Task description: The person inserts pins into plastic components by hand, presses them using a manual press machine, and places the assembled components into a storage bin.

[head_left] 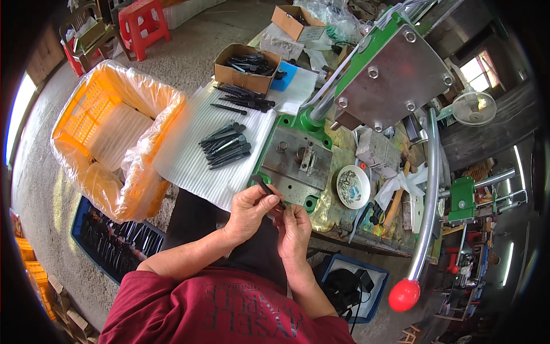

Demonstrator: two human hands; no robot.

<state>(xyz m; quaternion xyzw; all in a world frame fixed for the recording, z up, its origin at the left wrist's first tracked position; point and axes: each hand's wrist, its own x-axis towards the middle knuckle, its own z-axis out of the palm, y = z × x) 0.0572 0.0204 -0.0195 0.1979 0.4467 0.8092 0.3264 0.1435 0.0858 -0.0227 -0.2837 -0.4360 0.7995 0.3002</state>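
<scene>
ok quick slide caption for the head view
Both hands, left hand and right hand, hold a small black part beside a green press.

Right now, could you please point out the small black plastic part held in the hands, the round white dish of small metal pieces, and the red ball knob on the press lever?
Small black plastic part (264, 186), head view, its upper end.
Round white dish (342, 173), head view, left rim.
Red ball knob (404, 294), head view, centre of ball.

Bright daylight, sharp centre, fisheye bending and dark vignette at edges.
</scene>
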